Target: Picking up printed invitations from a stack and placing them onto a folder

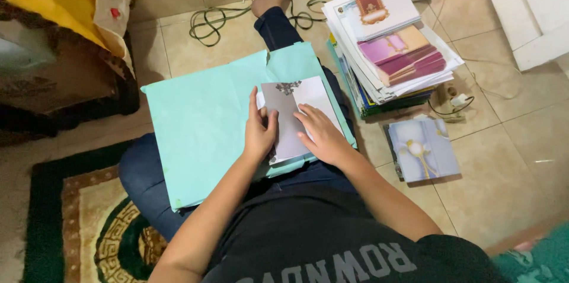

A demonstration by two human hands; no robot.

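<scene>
Both hands press a grey-white card flat on a mint-green folder across the lap.

The left hand (259, 132) and right hand (320, 135) lie open, palms down, gripping nothing, on the folded card (294, 105); the folder (207, 123) rests on the legs, a stack of cards (388, 40) beside it on the floor.

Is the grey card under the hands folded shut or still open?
Partly folded. The grey card shows a centre crease; the left hand and right hand press flat on it, over the teal paper.
</scene>
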